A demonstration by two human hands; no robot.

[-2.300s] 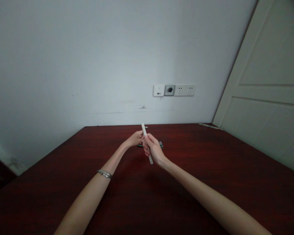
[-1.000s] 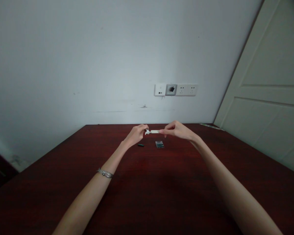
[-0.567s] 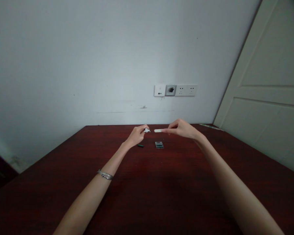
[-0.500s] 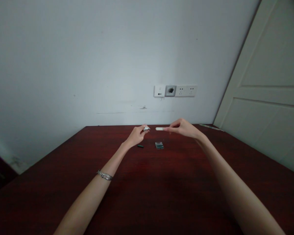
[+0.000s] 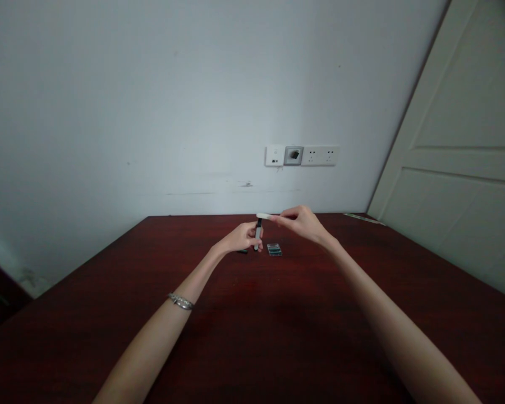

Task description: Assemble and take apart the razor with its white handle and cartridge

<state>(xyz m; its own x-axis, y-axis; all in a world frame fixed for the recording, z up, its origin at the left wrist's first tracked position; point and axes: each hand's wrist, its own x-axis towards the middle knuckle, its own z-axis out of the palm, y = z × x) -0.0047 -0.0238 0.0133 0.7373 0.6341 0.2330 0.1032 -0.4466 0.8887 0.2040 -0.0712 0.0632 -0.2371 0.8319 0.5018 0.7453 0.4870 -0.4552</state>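
My left hand is closed around a slim grey and black stick-shaped device, held nearly upright above the table. In my right hand, thumb and fingers pinch one end of a flat white strip. The strip's free end lies across the top of the device and appears to touch it. Below the hands, a small clear plastic case with dark green contents sits on the table. A small dark green cylinder lies partly hidden under my left hand.
The dark red wooden table reaches back to a pale wall. Sockets and switches are mounted above its far edge. A white panelled door stands at the right, with a thin pale strip by the back corner.
My left hand has turned the device from end-on to upright. My right hand has moved left, bringing the white strip from a gap beside the device to its top.
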